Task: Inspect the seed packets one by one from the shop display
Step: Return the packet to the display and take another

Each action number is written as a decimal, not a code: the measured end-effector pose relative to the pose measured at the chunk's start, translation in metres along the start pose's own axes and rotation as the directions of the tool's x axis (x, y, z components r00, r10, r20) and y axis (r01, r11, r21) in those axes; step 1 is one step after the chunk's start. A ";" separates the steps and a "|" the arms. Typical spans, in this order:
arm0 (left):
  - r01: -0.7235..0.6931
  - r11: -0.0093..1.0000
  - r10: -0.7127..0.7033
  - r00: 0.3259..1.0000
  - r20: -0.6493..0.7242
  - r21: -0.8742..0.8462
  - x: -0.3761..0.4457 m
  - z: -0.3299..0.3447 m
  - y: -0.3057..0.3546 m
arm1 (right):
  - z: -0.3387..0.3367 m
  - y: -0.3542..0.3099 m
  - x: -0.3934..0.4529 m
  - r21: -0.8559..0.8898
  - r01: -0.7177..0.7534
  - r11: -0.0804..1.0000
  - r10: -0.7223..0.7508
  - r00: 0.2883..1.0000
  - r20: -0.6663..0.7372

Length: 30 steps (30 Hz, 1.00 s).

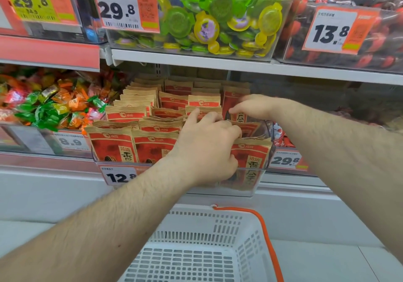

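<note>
Rows of red and brown paper seed packets (113, 146) stand upright in a clear plastic bin (250, 191) on the middle shelf. My left hand (207, 146) reaches into the front right of the bin, its fingers curled over the top edge of a front packet (253, 161) and its thumb against the packet's face. My right hand (253, 107) is further back, with its fingertips on the top of a packet (234, 100) in the rear right row. Whether that hand pinches the packet is unclear.
A white shopping basket (246, 249) with an orange handle sits below my arms. Wrapped sweets (50, 105) fill the bin to the left. Jelly cups (209, 17) fill the bin on the shelf above. Price tags (118, 177) hang on the shelf fronts.
</note>
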<state>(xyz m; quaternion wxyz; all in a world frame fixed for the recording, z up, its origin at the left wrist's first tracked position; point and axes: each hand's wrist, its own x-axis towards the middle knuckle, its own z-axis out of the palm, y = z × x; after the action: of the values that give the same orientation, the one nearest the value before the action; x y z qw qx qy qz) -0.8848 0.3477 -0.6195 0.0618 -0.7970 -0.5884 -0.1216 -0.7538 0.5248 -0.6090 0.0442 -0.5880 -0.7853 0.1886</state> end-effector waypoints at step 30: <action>-0.230 0.690 -0.275 0.794 -0.542 -0.687 -0.024 -0.040 0.027 | 0.001 -0.037 -0.206 -0.195 0.584 0.788 -0.327 0.128 -0.936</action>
<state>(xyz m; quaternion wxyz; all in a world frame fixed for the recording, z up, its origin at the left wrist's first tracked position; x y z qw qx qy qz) -0.8710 0.3076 -0.5865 -0.0734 -0.6642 -0.4497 -0.5926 -0.7248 0.3223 -0.5655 0.6146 -0.3015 -0.7171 -0.1309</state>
